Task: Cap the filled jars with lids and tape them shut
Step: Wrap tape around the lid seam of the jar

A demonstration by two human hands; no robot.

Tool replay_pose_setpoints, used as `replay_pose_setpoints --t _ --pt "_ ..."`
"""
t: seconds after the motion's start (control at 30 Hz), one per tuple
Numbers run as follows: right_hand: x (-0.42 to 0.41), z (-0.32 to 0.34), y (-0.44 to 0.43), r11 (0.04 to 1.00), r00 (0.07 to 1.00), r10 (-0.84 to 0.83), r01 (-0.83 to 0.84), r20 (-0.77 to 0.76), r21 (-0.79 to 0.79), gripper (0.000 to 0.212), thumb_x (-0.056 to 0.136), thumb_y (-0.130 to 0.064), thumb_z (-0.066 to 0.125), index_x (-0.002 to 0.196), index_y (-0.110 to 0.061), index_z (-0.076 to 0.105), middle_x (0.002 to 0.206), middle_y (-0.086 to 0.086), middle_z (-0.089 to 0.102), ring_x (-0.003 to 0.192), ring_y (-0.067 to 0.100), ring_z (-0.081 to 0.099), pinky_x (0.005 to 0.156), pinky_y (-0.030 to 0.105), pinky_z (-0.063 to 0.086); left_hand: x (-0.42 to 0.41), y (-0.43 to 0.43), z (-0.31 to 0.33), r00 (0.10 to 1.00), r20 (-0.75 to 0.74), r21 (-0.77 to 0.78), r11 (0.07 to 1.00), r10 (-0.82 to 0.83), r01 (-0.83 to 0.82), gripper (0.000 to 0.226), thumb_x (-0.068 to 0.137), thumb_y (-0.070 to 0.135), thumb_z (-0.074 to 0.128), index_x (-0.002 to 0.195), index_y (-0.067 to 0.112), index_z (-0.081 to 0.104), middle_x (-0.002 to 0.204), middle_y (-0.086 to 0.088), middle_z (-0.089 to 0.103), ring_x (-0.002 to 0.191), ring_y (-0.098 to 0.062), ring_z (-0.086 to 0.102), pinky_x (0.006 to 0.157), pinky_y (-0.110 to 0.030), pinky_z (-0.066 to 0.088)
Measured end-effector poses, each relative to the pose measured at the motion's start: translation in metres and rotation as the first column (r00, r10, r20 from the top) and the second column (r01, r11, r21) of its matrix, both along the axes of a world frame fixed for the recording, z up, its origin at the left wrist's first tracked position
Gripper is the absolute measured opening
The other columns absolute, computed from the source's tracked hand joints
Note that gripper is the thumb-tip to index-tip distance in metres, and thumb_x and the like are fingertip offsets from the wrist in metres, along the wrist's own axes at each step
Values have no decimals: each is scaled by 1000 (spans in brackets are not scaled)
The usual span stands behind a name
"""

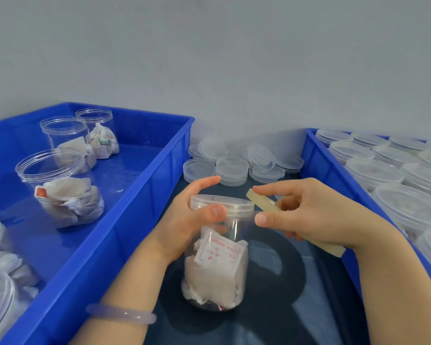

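1. Well, the tape (258,199) is mostly hidden: my right hand (306,215) is closed round the yellowish roll, and only one bit by my forefinger and another under my wrist show
2. I cannot make out any clear strip running from the roll to the jar (215,257)
3. The jar stands on the dark table (284,307) between the two bins, with its lid (222,204) on
4. My left hand (192,215) grips the jar at the lid, thumb on the front of the rim; the fingers curl round behind, and all but one tip are out of sight
5. The left bin (139,207) and right bin (319,155) are both cut off by the frame, as are the clear jars in the near left corner (0,282)
6. The stacked lids (373,170) in the right bin blur together towards the edge
7. Inside the jar a white sachet bears a label (218,247) with a red border and red print, too small to read
8. The open jars (65,190) in the left bin hold similar sachets; one has a red tag, another a greenish mark, neither legible
9. Loose lids (232,170) lie on the table behind the jar, some leaning on others
10. A pale bracelet (122,316) sits on my left forearm
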State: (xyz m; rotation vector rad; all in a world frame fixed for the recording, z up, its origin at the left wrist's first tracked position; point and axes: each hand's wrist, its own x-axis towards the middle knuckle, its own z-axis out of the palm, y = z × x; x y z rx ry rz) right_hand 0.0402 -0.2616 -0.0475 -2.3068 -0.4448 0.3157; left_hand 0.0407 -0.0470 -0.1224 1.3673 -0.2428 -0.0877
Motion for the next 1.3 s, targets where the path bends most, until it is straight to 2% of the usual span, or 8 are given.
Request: replay_pose_setpoints --t 0.3,0.37,0.5,0.67,0.77,0.9,1.1,1.3 --pt "7 -6 3 999 992 6 -10 -123 -32 97 31 -79 64 120 -40 55 76 -5 73 56 6 62 57 23 49 -2 -5 -1 997 81 -21 1000 2 -1 105 32 57 91 123 20 53 101 -5 72 96 -21 68 74 -26 54" --pt "7 -8 1 999 990 14 -19 -142 -35 101 29 -79 66 121 -40 54 75 0 72 59 10 62 62 29 50 -3 -6 -2 996 91 18 1000 0 -1 108 31 60 90 125 22 51 104 -2 72 101 -18 67 78 -24 53" --pt "6 -8 -2 1000 986 21 -19 -166 10 94 40 -67 68 126 -33 52 77 -2 73 55 7 57 55 25 48 -2 -10 -3 991 124 59 997 48 -55 101 35 59 89 123 28 52 104 -1 71 102 -18 66 78 -23 52" --pt "-1 1 -9 997 991 51 -44 -122 63 72 46 -72 74 111 -42 60 79 -4 74 53 5 56 54 18 48 3 -4 -3 968 119 -2 975 220 -222 75 43 44 81 113 36 57 125 -19 58 114 -33 58 96 -44 48" --pt "4 -5 -5 998 996 -26 31 -91 49 61 52 -67 70 107 -42 62 78 -6 73 52 3 56 54 20 49 2 -5 -2 979 107 -27 985 174 -172 91 32 53 90 114 34 57 116 -15 62 100 -24 65 83 -35 53" --pt "6 -13 4 999 993 -34 38 -111 35 76 46 -71 65 115 -39 61 79 -5 73 53 3 56 54 20 50 1 -9 -3 991 98 -52 995 94 -89 104 27 61 89 118 23 54 101 -7 66 89 -17 68 70 -25 54" --pt "7 -9 1 1000 999 8 -9 -42 -15 80 51 -74 60 124 -41 57 78 -10 72 56 3 61 56 19 49 -1 -11 -3 999 29 -61 998 -17 18 107 27 61 89 116 13 53 94 -1 73 84 -15 70 65 -23 55" --pt "1 0 -8 999 999 21 -19 -43 34 63 50 -75 64 108 -49 61 79 -10 73 54 3 58 56 18 47 2 -5 -1 997 44 -34 997 69 -68 108 26 65 88 116 15 56 95 -6 71 84 -19 70 65 -27 55"
